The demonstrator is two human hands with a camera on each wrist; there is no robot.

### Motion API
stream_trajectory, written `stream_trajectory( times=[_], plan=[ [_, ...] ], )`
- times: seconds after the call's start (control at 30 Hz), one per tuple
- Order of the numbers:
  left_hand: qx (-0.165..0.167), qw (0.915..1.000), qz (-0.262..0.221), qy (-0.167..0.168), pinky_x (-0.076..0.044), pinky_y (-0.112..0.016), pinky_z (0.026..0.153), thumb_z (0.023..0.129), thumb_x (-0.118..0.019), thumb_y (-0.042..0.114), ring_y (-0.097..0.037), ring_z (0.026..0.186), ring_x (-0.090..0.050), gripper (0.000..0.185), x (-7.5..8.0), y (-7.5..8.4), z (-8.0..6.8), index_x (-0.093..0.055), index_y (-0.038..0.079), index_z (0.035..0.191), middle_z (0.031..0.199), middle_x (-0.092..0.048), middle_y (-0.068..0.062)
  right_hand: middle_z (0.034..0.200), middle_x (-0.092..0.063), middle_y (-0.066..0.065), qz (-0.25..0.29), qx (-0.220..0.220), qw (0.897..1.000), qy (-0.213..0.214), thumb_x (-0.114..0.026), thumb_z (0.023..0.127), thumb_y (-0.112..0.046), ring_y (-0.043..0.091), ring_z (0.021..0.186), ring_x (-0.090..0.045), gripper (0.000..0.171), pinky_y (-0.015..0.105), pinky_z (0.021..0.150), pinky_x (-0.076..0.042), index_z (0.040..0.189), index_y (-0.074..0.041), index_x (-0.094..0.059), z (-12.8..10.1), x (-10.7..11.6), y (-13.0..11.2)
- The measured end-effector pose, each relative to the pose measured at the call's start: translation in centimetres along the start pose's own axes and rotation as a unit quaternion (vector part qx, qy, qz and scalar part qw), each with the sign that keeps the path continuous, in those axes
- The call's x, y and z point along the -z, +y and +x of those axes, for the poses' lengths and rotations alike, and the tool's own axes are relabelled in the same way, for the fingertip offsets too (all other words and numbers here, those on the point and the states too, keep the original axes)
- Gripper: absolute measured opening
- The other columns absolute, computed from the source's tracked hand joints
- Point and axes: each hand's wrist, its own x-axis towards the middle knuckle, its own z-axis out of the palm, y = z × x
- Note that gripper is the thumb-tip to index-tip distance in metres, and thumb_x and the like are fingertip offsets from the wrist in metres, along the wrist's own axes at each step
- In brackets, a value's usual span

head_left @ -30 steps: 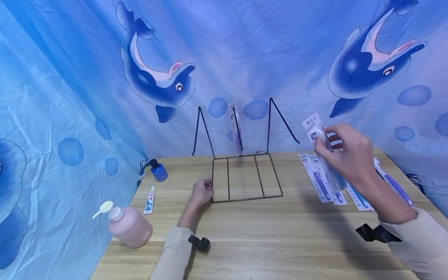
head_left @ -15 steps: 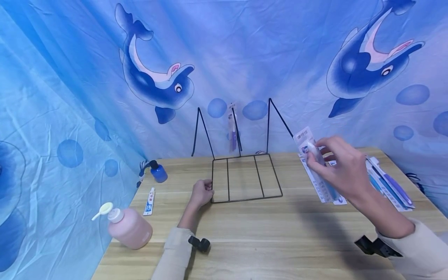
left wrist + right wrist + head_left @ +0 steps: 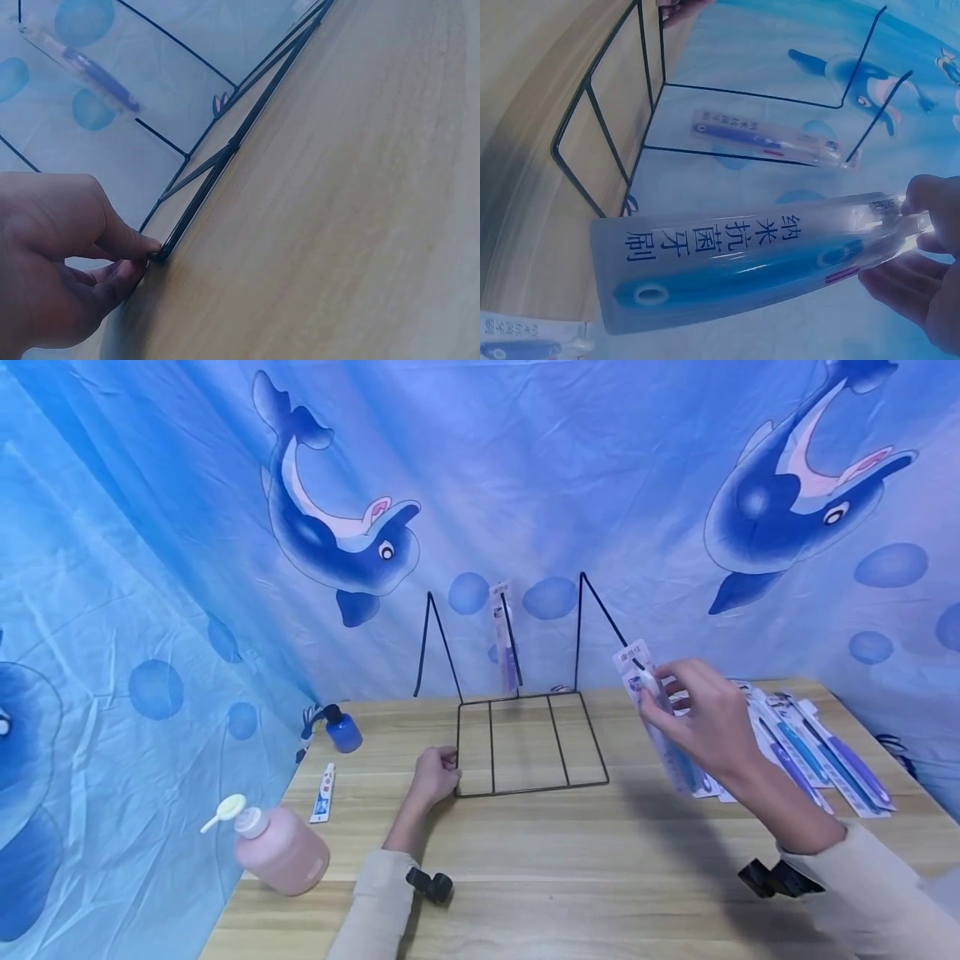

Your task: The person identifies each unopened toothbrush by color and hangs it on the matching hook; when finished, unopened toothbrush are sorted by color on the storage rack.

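Observation:
A black wire rack [image 3: 531,745] stands on the wooden table [image 3: 570,877]. My left hand [image 3: 448,766] pinches its front left corner, seen close in the left wrist view as thumb and finger of the left hand [image 3: 146,255] closed on the rack's wire [image 3: 225,157]. One packaged toothbrush [image 3: 504,635] hangs on the rack's middle hook. My right hand [image 3: 662,692] holds another packaged toothbrush [image 3: 654,718] by its top end, just below the tip of the rack's right hook [image 3: 603,610]. In the right wrist view this pack [image 3: 742,262] shows a blue brush and printed characters.
Several packaged toothbrushes [image 3: 810,752] lie in a row on the table's right side. At the left are a pink pump bottle [image 3: 277,852], a small toothpaste tube [image 3: 322,793] and a blue bottle [image 3: 343,731]. A dolphin-print curtain [image 3: 337,527] closes off the back and sides.
My right hand has carried the toothbrush pack leftward and lower, up to the rack's right hook. My left hand has stayed on the rack's corner.

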Motion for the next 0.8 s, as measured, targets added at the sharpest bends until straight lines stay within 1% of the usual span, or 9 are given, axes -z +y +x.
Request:
stream_trajectory(
  times=[0.1, 0.17, 0.23, 0.33, 0.43, 0.53, 0.67, 0.8],
  plan=[
    [0.001, 1.0, -0.002, 0.0, -0.058, -0.034, 0.083, 0.078, -0.064, -0.014, -0.022, 0.087, -0.06, 0.049, 0.0, 0.0, 0.0, -0.058, -0.015, 0.126, 0.098, -0.062, -0.014, 0.09, -0.065, 0.013, 0.003, -0.027, 1.0, -0.001, -0.075, 0.079, -0.003, 0.024, 0.074, -0.067, 0.021, 0.036, 0.057, -0.06, 0.096, 0.002, -0.065, 0.5, -1.1, 0.4],
    [0.004, 1.0, -0.003, 0.001, -0.058, -0.034, 0.083, 0.078, -0.064, -0.014, -0.023, 0.087, -0.06, 0.049, 0.0, 0.0, 0.0, -0.058, -0.014, 0.126, 0.098, -0.062, -0.014, 0.09, -0.064, 0.012, 0.011, -0.042, 0.999, 0.001, -0.075, 0.08, -0.003, 0.026, 0.075, -0.067, 0.02, 0.039, 0.058, -0.06, 0.095, 0.002, -0.063, 1.1, -2.0, 0.9],
    [0.007, 1.0, -0.003, 0.0, -0.058, -0.034, 0.084, 0.078, -0.065, -0.014, -0.022, 0.087, -0.06, 0.049, 0.0, 0.0, 0.0, -0.058, -0.014, 0.126, 0.098, -0.062, -0.014, 0.088, -0.062, 0.012, 0.012, -0.046, 0.999, 0.006, -0.074, 0.081, -0.003, 0.027, 0.075, -0.067, 0.019, 0.04, 0.058, -0.061, 0.094, 0.002, -0.061, 1.8, -2.9, 1.5],
    [0.006, 1.0, -0.003, 0.001, -0.058, -0.035, 0.084, 0.078, -0.065, -0.014, -0.022, 0.087, -0.06, 0.049, 0.1, 0.0, 0.1, -0.058, -0.014, 0.126, 0.097, -0.062, -0.014, 0.085, -0.061, 0.012, 0.015, -0.044, 0.999, 0.014, -0.071, 0.082, -0.006, 0.028, 0.073, -0.066, 0.017, 0.04, 0.055, -0.059, 0.091, 0.001, -0.058, 3.1, -4.4, 2.6],
    [0.004, 1.0, -0.004, 0.0, -0.058, -0.035, 0.083, 0.078, -0.065, -0.014, -0.022, 0.085, -0.06, 0.049, 0.1, 0.0, 0.1, -0.058, -0.014, 0.126, 0.096, -0.062, -0.013, 0.085, -0.06, 0.012, 0.022, -0.046, 0.999, 0.017, -0.069, 0.084, -0.009, 0.027, 0.075, -0.063, 0.017, 0.038, 0.055, -0.054, 0.089, 0.0, -0.055, 4.3, -5.7, 3.5],
    [0.005, 1.0, -0.006, -0.003, -0.058, -0.034, 0.083, 0.078, -0.065, -0.013, -0.02, 0.084, -0.059, 0.049, 0.0, -0.1, 0.2, -0.057, -0.014, 0.127, 0.095, -0.062, -0.012, 0.083, -0.058, 0.012, 0.033, -0.056, 0.998, 0.015, -0.067, 0.086, -0.01, 0.025, 0.073, -0.057, 0.017, 0.034, 0.056, -0.046, 0.089, -0.001, -0.053, 5.5, -7.0, 4.4],
    [0.009, 0.9999, -0.011, -0.005, -0.057, -0.033, 0.083, 0.079, -0.065, -0.013, -0.019, 0.083, -0.058, 0.05, 0.0, -0.2, 0.1, -0.057, -0.014, 0.128, 0.095, -0.062, -0.011, 0.078, -0.052, 0.011, 0.037, -0.064, 0.997, 0.016, -0.065, 0.087, -0.01, 0.022, 0.066, -0.046, 0.018, 0.032, 0.055, -0.036, 0.087, -0.001, -0.05, 7.1, -8.4, 5.3],
    [0.011, 0.9998, -0.013, -0.004, -0.057, -0.033, 0.083, 0.079, -0.065, -0.013, -0.019, 0.083, -0.058, 0.049, 0.0, -0.3, 0.1, -0.057, -0.013, 0.128, 0.095, -0.062, -0.011, 0.075, -0.046, 0.009, 0.043, -0.075, 0.996, 0.015, -0.064, 0.088, -0.009, 0.022, 0.064, -0.04, 0.019, 0.033, 0.056, -0.031, 0.086, -0.002, -0.047, 8.6, -9.4, 5.9]
  ],
)
